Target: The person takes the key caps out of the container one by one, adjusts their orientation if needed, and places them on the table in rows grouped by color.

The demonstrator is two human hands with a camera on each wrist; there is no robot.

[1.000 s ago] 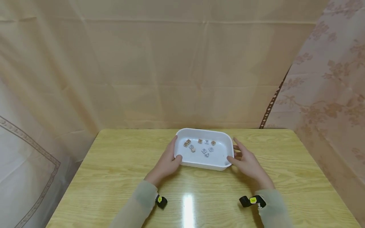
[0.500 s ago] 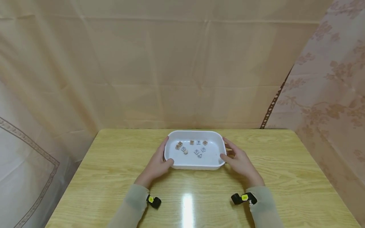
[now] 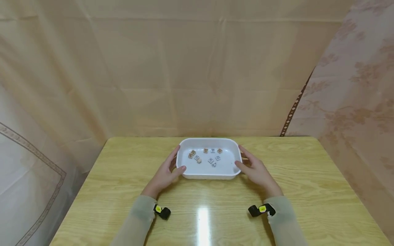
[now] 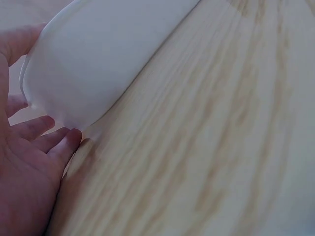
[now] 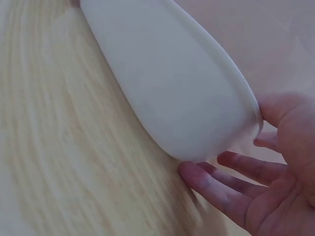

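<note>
A white rectangular tray (image 3: 209, 177) with rounded corners rests on the table between the two hands. My left hand (image 3: 163, 176) holds its left end, the thumb at the front corner of the rim and the fingers along the outer side. At the opposite end my right hand (image 3: 257, 172) grips in the same way, thumb over the rim. Inside lie several small square pieces, some tan (image 3: 206, 150) and some silvery-white (image 3: 210, 160), too small to name. One rounder pale piece (image 3: 199, 160) is among them. Both wrist views show fingertips against the outer wall (image 4: 98, 54).
The wood-grain table (image 3: 123, 171) extends around the tray, with its back edge close behind the tray. A beige cloth (image 3: 191, 68) hangs beyond that edge, and a floral cloth (image 3: 363, 102) hangs at the right. Black devices are strapped to both wrists.
Both hands have moved the tray left across the table, and its slight slant has straightened. During the last half second it has hardly moved. The small pieces keep their arrangement.
</note>
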